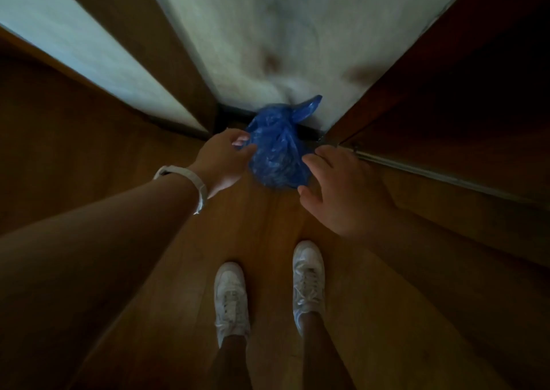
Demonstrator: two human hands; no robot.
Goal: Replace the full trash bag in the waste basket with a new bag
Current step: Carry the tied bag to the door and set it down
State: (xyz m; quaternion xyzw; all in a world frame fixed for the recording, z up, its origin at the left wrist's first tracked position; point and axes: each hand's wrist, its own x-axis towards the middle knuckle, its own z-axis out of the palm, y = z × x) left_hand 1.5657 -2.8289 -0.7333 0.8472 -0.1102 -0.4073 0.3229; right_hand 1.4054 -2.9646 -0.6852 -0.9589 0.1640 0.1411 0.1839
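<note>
Trash bag [276, 151] of blue crinkled plastic, filled to a rounded lump and closed at the top, with one pointed tail sticking up to the right. It sits on a wooden floor [268, 226] of smooth, warm-brown boards with a faint sheen. It lies against the foot of a white wall [282, 47] with a matt, slightly mottled surface. A dark wooden door [446, 98] stands to the right of the bag, and a brown wooden frame [140, 47] to the left. White lace-up sneakers [230, 297] stand on the boards, well short of the bag. A white wristband [190, 181] circles the left wrist. Left hand [223, 160] is at the bag's left side, fingers loosely curved with the tips against the plastic, gripping nothing. Right hand [342, 187] is at the bag's right side, fingers spread and relaxed; whether they touch the plastic cannot be told. The bag lies between the two hands.
</note>
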